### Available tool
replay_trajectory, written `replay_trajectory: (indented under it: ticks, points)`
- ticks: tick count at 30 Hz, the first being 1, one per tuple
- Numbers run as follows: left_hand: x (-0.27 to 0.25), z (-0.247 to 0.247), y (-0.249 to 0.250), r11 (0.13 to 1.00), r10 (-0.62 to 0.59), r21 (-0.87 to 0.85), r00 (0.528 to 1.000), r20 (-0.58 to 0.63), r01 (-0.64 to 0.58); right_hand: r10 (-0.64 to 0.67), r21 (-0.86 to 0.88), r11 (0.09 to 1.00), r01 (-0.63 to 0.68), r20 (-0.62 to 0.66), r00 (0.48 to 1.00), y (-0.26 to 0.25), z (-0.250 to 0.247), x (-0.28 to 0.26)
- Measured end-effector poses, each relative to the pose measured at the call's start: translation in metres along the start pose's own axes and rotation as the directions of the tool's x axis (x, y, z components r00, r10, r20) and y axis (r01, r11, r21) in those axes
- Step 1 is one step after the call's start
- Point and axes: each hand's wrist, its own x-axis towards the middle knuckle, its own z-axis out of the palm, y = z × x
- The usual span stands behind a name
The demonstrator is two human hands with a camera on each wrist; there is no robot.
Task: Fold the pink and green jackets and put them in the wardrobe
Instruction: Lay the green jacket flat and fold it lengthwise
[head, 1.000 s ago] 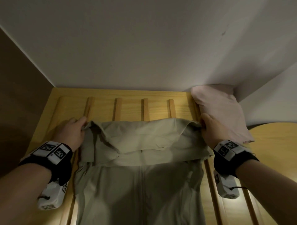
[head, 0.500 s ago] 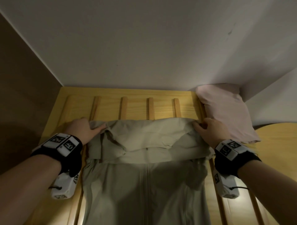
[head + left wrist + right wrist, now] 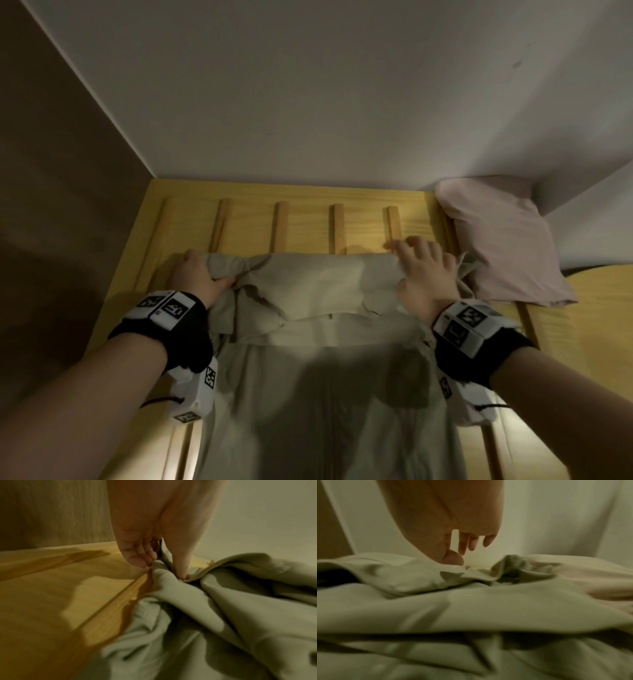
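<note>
The pale green jacket [image 3: 318, 342] lies along the slatted wooden surface [image 3: 308, 219], its far end folded back toward me. My left hand [image 3: 197, 274] pinches the fold's left corner [image 3: 163, 566] between thumb and fingers. My right hand [image 3: 424, 270] hovers over the fold's right corner with fingers spread and holds nothing; in the right wrist view the fingers [image 3: 471, 543] are clear of the cloth [image 3: 471, 601]. The folded pink jacket [image 3: 503, 240] lies at the far right, beside the right hand.
A white wall [image 3: 308, 85] closes the far side and a brown panel [image 3: 51, 205] stands at the left. Raised wooden slats [image 3: 339, 226] run toward the wall. Bare wood [image 3: 51, 595] lies left of the green jacket.
Both hands have pushed the folded end farther toward the wall. My right hand let go of the right corner and spread its fingers. The left hand keeps its pinch.
</note>
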Motion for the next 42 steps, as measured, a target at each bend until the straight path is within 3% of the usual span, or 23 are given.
replay_trajectory:
  ticks: [3, 8, 14, 22, 30, 32, 36, 39, 42]
  points:
    - [0.002, 0.001, -0.001, 0.999, 0.036, 0.007, 0.999, -0.003, -0.036, -0.163, 0.136, 0.979, 0.152, 0.067, 0.984, -0.042, 0.003, -0.001]
    - [0.001, 0.004, 0.000, 0.991, 0.125, 0.048, 0.991, 0.042, -0.127, -0.250, 0.413, 0.893, 0.180, 0.122, 0.961, -0.103, 0.015, -0.001]
    - [-0.008, 0.005, 0.004, 0.987, 0.160, 0.003, 0.987, 0.025, -0.160, -0.225, 0.588, 0.809, 0.024, 0.271, 0.936, -0.153, 0.032, -0.001]
    - [-0.016, 0.001, -0.002, 0.931, 0.224, -0.304, 0.974, 0.045, -0.200, -0.082, 0.671, 0.696, -0.256, 0.428, 0.900, -0.177, 0.025, 0.018]
    - [-0.028, 0.009, -0.015, 0.861, 0.311, -0.462, 0.940, 0.142, -0.215, -0.058, 0.465, 0.871, -0.159, 0.419, 0.906, -0.194, 0.025, 0.030]
    - [-0.031, 0.010, -0.026, 0.885, 0.271, -0.429, 0.949, 0.160, -0.181, -0.083, 0.424, 0.899, -0.114, 0.418, 0.905, -0.197, 0.029, 0.031]
    - [-0.045, 0.009, -0.046, 0.979, 0.092, -0.194, 0.981, 0.173, -0.058, -0.100, 0.440, 0.892, -0.105, 0.419, 0.902, -0.195, 0.030, 0.033]
    - [-0.058, 0.010, -0.056, 0.993, 0.112, -0.064, 0.964, 0.242, -0.099, -0.132, 0.536, 0.831, -0.146, 0.446, 0.885, -0.192, 0.028, 0.036]
    - [-0.073, 0.014, -0.068, 0.991, 0.123, -0.093, 0.933, 0.338, -0.097, -0.139, 0.636, 0.743, -0.207, 0.450, 0.882, -0.191, 0.023, 0.038]
